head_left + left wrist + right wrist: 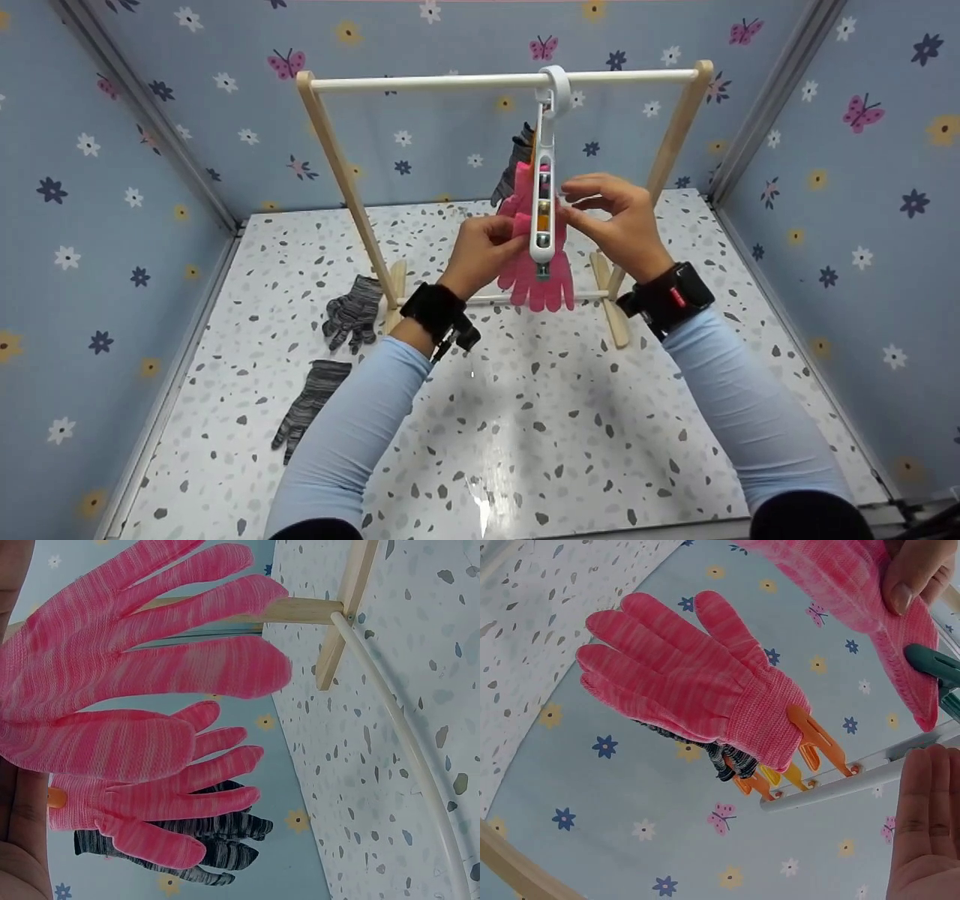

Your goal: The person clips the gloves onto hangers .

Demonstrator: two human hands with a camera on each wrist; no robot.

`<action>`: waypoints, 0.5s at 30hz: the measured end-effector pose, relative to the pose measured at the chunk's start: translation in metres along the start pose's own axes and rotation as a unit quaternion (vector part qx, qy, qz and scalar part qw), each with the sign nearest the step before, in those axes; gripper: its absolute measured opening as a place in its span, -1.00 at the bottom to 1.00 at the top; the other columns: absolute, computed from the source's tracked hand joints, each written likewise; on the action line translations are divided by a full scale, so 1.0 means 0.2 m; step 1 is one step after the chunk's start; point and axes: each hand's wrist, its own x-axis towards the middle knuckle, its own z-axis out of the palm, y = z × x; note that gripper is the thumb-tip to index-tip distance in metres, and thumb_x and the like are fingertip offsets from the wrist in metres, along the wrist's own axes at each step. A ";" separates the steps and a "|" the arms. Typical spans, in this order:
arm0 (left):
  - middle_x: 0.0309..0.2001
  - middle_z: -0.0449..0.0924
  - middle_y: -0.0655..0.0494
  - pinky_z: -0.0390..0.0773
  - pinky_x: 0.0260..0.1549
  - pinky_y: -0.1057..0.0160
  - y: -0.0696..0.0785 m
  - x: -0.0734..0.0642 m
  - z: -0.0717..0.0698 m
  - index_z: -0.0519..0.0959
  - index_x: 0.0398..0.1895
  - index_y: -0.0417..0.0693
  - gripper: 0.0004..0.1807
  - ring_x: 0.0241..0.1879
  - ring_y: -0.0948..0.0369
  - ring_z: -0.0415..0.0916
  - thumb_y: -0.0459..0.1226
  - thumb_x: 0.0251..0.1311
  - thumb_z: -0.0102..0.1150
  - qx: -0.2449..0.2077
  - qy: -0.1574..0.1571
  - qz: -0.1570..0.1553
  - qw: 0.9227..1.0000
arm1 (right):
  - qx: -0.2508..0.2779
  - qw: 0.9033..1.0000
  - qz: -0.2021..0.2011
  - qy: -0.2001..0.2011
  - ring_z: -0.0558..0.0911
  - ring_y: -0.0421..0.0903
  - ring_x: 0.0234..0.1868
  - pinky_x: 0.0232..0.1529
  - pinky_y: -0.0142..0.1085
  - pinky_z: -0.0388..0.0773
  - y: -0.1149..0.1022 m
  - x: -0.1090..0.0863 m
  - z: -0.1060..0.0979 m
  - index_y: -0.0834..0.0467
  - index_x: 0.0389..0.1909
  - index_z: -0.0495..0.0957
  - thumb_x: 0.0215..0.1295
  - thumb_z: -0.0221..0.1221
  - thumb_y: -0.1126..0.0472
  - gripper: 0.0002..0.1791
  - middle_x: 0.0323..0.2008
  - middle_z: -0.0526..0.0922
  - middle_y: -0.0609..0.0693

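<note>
A white clip hanger (543,247) is seen end-on in the head view, with pink knitted gloves (551,289) below it. My left hand (480,255) pinches the cuff of the nearer pink glove (187,675). A green clip (934,664) meets this cuff's edge; whether it bites cannot be told. My right hand (619,225) is beside the hanger's right side, thumb and forefinger apart. In the right wrist view its fingers (922,802) are straight near the hanger bar. Behind, another pink glove (682,675) hangs from an orange clip (817,739), with a dark grey glove (240,829) behind it.
The hanger hooks over the white rail (435,81) of a wooden rack (341,172). Two grey gloves, one flat (352,311) and one nearer (313,405), lie on the speckled floor (525,450) at left. Flowered panels (847,187) enclose the sides and back.
</note>
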 end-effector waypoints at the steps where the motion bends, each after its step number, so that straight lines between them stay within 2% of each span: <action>1: -0.24 0.82 -0.27 0.62 -0.25 0.46 0.00 0.00 0.00 0.79 -0.09 -0.42 -0.81 -0.37 0.41 0.60 -0.42 0.35 0.40 0.000 0.001 0.002 1.000 | 0.002 1.000 -0.003 0.000 0.78 -0.20 -0.01 0.05 -0.37 0.75 0.00 0.00 0.00 0.46 0.03 0.73 0.25 0.44 0.53 -0.68 -0.02 0.81 0.18; 4: -0.23 0.82 -0.27 0.61 -0.25 0.47 0.00 0.00 -0.01 0.79 -0.10 -0.43 -0.82 -0.36 0.42 0.60 -0.42 0.36 0.38 0.002 0.003 0.010 1.000 | 0.002 1.000 -0.012 -0.009 0.78 -0.24 -0.05 0.01 -0.38 0.76 -0.02 -0.01 -0.01 0.47 0.03 0.73 0.27 0.43 0.53 -0.69 -0.06 0.81 0.20; 10: -0.30 0.82 -0.16 0.60 -0.29 0.45 -0.01 0.00 -0.02 0.80 -0.21 -0.39 -0.87 -0.39 0.43 0.60 -0.41 0.32 0.44 -0.001 0.005 0.028 1.000 | -0.003 0.998 -0.028 -0.051 0.77 -0.32 -0.11 -0.05 -0.42 0.75 -0.06 -0.02 0.00 0.49 0.04 0.70 0.25 0.43 0.55 -0.67 -0.11 0.78 0.42; 15: -0.29 0.82 -0.16 0.60 -0.28 0.45 -0.02 0.00 -0.02 0.80 -0.21 -0.39 -0.88 -0.38 0.44 0.61 -0.43 0.31 0.45 -0.002 0.006 0.032 0.999 | 0.000 0.997 -0.033 -0.072 0.78 -0.34 -0.13 -0.07 -0.42 0.75 -0.09 -0.03 0.01 0.51 0.01 0.69 0.23 0.42 0.58 -0.68 -0.14 0.79 0.42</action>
